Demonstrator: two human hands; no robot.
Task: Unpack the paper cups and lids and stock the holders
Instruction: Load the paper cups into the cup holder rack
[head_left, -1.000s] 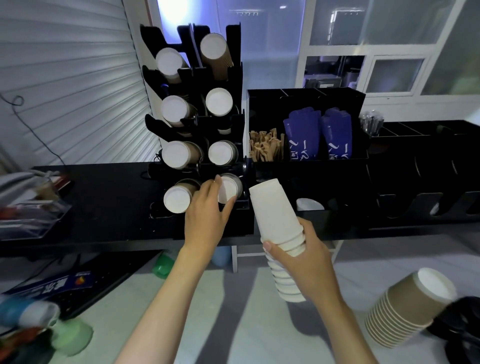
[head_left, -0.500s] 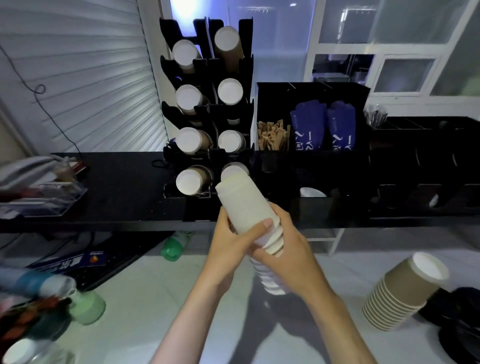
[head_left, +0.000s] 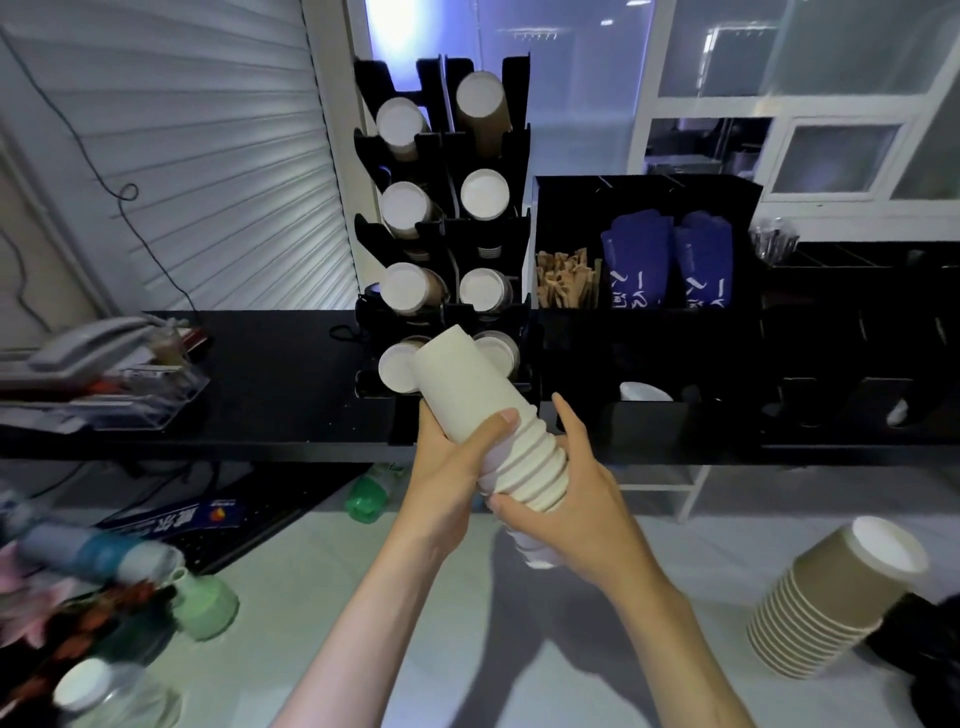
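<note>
Brown cup stack (head_left: 836, 597) lies tilted near the white counter's right edge. Mid-counter, right hand (head_left: 582, 499) wraps the rim end of the white cup stack (head_left: 488, 415); left hand (head_left: 447, 467) curls round its upper cup. Stack tilts base-first toward the black cup holder (head_left: 447, 234) on the dark shelf's middle, rows holding cups.

The lower end of the white cup stack (head_left: 488, 415) is hidden behind the right hand (head_left: 566, 499), and the left hand (head_left: 449, 467) covers part of its side. The stack hides parts of the two lowest slots of the black cup holder (head_left: 447, 234). Bottles and coloured things at the lower left (head_left: 78, 597) are blurred and cut by the edge. The black thing beside the brown cup stack (head_left: 836, 597) runs off the right edge; what it is cannot be told
</note>
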